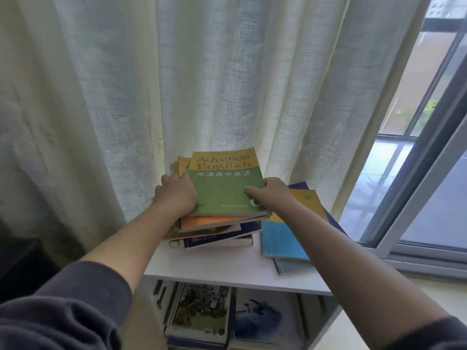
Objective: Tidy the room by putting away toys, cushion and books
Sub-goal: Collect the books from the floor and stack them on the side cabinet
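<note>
A stack of books (214,232) lies on top of a white shelf unit (209,263), close to the curtain. Its top book is a green and yellow English textbook (222,188). My left hand (177,193) grips the stack's left edge, fingers curled around the books. My right hand (271,195) grips the green book's right edge, with the thumb lying on its cover. Both forearms reach forward from dark sleeves.
A second, lower pile with a blue and yellow book (283,238) lies to the right under my right arm. More books (202,314) lie in the shelf compartment below. A pale curtain (151,97) hangs right behind; a window (419,147) is at the right.
</note>
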Demonstrator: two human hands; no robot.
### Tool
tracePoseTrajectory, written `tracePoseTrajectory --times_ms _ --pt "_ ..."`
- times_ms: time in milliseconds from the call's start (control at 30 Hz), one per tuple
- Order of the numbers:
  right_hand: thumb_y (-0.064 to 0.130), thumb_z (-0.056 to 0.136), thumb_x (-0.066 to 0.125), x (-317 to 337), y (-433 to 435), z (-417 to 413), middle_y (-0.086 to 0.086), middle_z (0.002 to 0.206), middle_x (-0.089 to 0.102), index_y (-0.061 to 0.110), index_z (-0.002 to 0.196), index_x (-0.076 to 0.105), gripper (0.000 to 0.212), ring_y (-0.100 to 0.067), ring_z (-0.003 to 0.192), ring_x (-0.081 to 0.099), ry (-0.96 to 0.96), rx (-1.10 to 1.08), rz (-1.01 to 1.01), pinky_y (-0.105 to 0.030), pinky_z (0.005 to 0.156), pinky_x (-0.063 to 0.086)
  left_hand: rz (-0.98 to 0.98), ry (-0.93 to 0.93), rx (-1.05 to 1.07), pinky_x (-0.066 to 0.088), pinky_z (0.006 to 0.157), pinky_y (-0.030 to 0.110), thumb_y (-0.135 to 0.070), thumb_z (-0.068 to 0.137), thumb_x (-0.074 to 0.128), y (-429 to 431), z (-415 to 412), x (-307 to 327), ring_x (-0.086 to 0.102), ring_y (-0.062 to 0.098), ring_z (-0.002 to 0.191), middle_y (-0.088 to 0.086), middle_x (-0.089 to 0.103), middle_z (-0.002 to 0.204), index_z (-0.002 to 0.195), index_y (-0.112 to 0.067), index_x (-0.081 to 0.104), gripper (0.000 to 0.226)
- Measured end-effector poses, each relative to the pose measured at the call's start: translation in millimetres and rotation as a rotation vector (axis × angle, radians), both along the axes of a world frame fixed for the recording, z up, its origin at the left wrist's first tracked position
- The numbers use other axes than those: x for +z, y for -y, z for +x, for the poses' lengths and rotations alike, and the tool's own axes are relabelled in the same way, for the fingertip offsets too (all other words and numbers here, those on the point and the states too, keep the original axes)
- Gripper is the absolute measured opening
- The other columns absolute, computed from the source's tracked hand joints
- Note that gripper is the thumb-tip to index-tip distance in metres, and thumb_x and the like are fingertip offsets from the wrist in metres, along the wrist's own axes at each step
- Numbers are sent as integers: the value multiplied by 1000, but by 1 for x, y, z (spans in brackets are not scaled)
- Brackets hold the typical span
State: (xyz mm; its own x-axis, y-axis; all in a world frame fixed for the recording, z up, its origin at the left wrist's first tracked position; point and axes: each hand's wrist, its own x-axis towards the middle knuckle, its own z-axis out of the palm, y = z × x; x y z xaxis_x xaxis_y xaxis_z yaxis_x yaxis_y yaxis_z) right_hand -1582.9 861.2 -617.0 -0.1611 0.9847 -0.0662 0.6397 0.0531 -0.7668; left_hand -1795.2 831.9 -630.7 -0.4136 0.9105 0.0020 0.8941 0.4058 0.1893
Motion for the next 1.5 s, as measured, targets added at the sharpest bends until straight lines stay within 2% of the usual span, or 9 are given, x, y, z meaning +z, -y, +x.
tracePoseTrajectory --times_ms 367,467,633,733,833,1000,1100,1233,1500 --pt "23 92 50 -49 33 104 -3 80 56 11 103 58 18 -18 68 49 128 -177 -59 -26 58 36 407 -109 -580 30 112 44 -24 94 46 58 114 -8 52 19 116 0 58 124 120 -15 58 30" --pt "23 92 49 -62 44 132 -3 101 57 15 131 50 39 -17 81 55 127 -250 -131 -28 65 41 447 -200 -824 47 97 41 -8 83 55 62 155 -27 59 26 101 8 66 107 104 -7 66 23" --pt "15 92 45 -77 51 157 -6 138 51 17 140 44 48 -22 112 52 123 -263 -119 -30 89 43 16 -177 -796 41 98 36 -20 97 43 52 198 -58 44 31 123 16 48 134 127 -4 49 34" --pt "13 92 46 -80 49 164 -6 136 53 17 137 47 46 -18 102 52 -4 -305 -111 -32 86 47 -268 -64 -629 14 117 54 -53 97 35 39 204 -76 0 34 147 10 -1 161 154 -25 8 69" --pt "9 88 47 -79 42 168 -5 124 56 15 132 51 44 -20 103 53 -202 -398 -158 -35 88 49 -286 -36 -576 6 114 61 -68 91 29 29 205 -88 -15 35 146 1 -14 160 150 -42 -4 72" --pt "4 92 54 -72 35 165 -15 117 57 9 126 49 35 -26 89 59 -670 -513 -455 -30 57 52 -202 -66 -595 11 117 53 -68 91 30 30 206 -94 -9 34 147 3 -7 161 151 -42 1 71" --pt "3 91 50 -80 35 156 -17 114 61 11 131 46 41 -25 74 65 -603 -455 -407 -24 46 50 -128 -51 -591 16 118 47 -64 92 33 32 205 -98 -3 30 148 2 0 162 152 -34 9 71" --pt "-4 90 43 -83 36 163 -13 115 58 19 140 44 55 -34 88 68 -699 -452 -285 -27 48 54 42 58 -578 17 119 37 -48 97 42 36 198 -103 9 23 148 4 15 160 151 -19 21 64" --pt "-3 95 46 -52 39 181 -23 108 63 7 140 46 47 -27 62 71 -1041 -501 -190 -30 52 58 512 314 -719 32 108 23 6 87 50 46 199 -87 49 16 125 0 55 135 133 -14 54 51"
